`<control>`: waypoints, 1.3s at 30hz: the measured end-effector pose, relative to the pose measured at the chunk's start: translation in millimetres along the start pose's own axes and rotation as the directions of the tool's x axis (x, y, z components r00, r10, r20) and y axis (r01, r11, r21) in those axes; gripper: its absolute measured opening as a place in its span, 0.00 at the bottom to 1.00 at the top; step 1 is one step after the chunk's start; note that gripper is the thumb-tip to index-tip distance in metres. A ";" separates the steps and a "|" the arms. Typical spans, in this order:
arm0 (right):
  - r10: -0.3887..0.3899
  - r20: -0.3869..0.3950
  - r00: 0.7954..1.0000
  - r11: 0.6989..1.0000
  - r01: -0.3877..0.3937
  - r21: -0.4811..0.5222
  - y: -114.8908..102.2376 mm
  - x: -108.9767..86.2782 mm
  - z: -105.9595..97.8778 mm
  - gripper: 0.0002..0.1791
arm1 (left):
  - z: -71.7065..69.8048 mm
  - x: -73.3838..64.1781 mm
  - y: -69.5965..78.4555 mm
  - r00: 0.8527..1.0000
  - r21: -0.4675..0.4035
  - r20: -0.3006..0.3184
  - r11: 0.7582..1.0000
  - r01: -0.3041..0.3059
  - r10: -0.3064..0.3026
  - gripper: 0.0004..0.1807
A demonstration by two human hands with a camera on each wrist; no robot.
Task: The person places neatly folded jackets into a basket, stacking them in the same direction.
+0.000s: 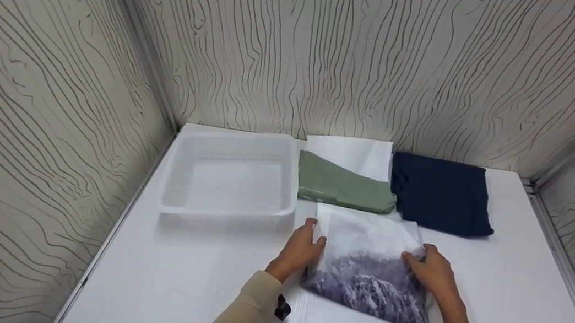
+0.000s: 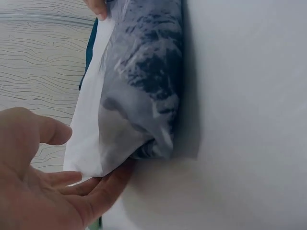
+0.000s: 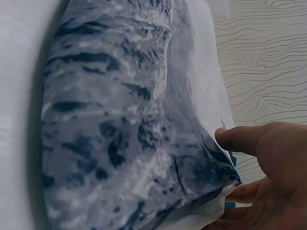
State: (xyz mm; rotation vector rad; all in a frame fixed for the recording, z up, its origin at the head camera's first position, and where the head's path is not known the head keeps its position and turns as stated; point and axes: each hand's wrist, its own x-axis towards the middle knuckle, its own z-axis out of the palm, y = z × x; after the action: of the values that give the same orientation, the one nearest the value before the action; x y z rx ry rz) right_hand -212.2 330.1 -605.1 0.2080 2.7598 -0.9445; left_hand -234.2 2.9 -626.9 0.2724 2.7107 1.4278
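Observation:
A folded garment (image 1: 370, 270), white above with a grey-purple mountain print below, lies at the front of the white table. At its left edge is my left hand (image 1: 302, 249); in the left wrist view the fingers (image 2: 112, 189) tuck under the cloth, with the thumb over the white edge. My right hand (image 1: 431, 269) holds the opposite edge. In the right wrist view its thumb (image 3: 240, 138) is on the upper side and the other fingers are below the corner, partly hidden by the cloth.
A white plastic basket (image 1: 290, 184) stands at the back left. Beside it lie a folded green garment (image 1: 342, 185), a white folded piece (image 1: 358, 154) partly behind it, and a dark navy folded garment (image 1: 441, 195). Wood-patterned walls (image 1: 308, 47) enclose the table (image 1: 183, 281).

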 end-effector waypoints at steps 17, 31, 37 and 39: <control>0.029 0.157 0.987 0.939 -0.081 0.335 -4.0 1.2 7.6 0.56 | 8.4 6.6 -8.2 0.986 -0.232 0.024 0.958 0.166 -0.165 0.41; -0.049 0.143 0.989 0.829 -0.040 0.558 13.1 7.3 20.5 0.52 | 12.7 7.2 -21.3 0.990 -0.387 0.016 0.912 0.132 -0.137 0.45; -0.070 0.022 0.997 0.757 0.038 0.652 17.8 6.8 26.3 0.34 | 12.6 7.8 -25.6 0.991 -0.439 0.024 0.889 0.127 -0.129 0.45; -0.098 -0.042 0.994 0.765 0.103 0.635 18.7 6.4 27.8 0.29 | 12.8 8.1 -26.5 0.991 -0.447 0.039 0.884 0.133 -0.130 0.45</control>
State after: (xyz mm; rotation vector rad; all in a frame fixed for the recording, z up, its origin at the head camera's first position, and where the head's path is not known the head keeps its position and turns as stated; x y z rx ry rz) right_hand -210.2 328.0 -639.1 0.1636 2.3546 -1.8933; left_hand -243.6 0.2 -655.8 0.0607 2.2449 1.9389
